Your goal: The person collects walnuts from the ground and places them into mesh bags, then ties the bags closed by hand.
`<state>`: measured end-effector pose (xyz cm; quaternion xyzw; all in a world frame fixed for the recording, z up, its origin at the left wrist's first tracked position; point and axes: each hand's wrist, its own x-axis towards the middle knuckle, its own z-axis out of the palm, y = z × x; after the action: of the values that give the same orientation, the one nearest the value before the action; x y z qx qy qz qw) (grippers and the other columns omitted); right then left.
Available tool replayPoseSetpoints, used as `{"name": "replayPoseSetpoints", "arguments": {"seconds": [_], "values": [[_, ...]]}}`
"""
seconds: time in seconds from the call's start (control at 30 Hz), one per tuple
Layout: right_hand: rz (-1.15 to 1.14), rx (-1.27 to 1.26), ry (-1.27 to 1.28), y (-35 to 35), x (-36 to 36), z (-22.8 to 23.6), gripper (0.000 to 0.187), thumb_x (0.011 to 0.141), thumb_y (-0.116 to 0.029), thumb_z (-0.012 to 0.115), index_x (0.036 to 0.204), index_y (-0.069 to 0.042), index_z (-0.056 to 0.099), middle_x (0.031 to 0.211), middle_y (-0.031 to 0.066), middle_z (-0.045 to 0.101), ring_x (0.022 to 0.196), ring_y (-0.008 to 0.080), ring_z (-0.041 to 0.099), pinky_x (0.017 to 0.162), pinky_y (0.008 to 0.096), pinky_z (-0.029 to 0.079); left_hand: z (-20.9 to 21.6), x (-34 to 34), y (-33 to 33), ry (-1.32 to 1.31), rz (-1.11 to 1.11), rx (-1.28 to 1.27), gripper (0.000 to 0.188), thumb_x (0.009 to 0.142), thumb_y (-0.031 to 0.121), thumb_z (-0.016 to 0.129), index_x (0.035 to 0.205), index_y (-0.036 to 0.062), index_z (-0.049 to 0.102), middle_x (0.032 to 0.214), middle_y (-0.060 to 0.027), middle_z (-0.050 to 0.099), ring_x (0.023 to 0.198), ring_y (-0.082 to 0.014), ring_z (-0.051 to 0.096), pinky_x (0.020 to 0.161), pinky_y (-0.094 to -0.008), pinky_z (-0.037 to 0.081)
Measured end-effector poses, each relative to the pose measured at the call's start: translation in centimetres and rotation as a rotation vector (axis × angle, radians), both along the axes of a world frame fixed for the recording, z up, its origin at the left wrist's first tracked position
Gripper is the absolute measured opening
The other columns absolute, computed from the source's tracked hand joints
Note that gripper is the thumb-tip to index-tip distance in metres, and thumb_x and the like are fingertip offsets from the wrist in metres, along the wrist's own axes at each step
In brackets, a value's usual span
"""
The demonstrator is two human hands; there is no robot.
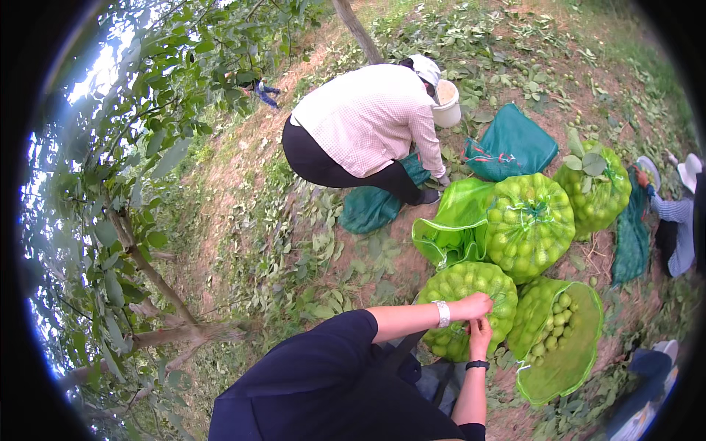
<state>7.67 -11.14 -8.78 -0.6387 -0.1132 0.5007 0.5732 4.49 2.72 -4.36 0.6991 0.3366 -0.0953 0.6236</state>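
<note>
A green mesh bag packed with small round green fruit lies on the ground right in front of me. My left hand, with a white watch on its wrist, reaches across from the left and pinches the mesh at the bag's top. Just below it, my right hand, wearing a black wristband, comes up with its fingers closed on the same bunched spot. Next to the right lies a second mesh bag, open-mouthed and part filled with the same fruit.
A tied full bag, a slack bright green bag and another full one lie beyond. Dark green sacks lie near a bent-over person with a white bucket. Another person crouches far right. Tree branches crowd the left.
</note>
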Motion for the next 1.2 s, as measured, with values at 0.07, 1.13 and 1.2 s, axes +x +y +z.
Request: {"name": "replayPoseSetpoints", "arguments": {"seconds": [0.07,1.13,1.2], "values": [[0.015,-0.064,0.017,0.6,-0.1,0.5,0.011,0.084,-0.008,0.052,0.091,-0.001,0.056,0.07,0.0023,0.056,0.061,0.0093,0.049,0.055,0.0228,0.04,-2.0,0.1,0.1,0.023,0.11,0.019,0.029,0.084,0.018,0.037,0.081,-0.0029,0.058,0.06,-0.0169,0.055,0.054,-0.0289,0.056,0.05,-0.0379,0.044],[-0.062,0.028,0.172,0.0,-0.4,0.2,0.007,0.08,0.001,0.054,0.084,-0.005,0.052,0.071,0.0024,0.054,0.062,0.0098,0.051,0.056,0.0234,0.046,-0.6,-4.9,0.0,0.065,-0.567,0.699,0.016,0.073,0.017,0.051,0.076,0.0065,0.062,0.08,-0.0132,0.06,0.072,-0.0283,0.061,0.059,-0.0381,0.049],[-0.058,0.047,0.078,0.2,0.0,-0.5,0.008,0.079,0.002,0.053,0.083,-0.004,0.051,0.07,0.0026,0.054,0.06,0.0098,0.051,0.055,0.023,0.045,-0.7,-4.3,0.3,0.039,-0.513,0.619,0.014,0.073,0.019,0.052,0.077,0.0097,0.061,0.079,-0.0108,0.06,0.072,-0.0275,0.06,0.06,-0.0379,0.049]]}}
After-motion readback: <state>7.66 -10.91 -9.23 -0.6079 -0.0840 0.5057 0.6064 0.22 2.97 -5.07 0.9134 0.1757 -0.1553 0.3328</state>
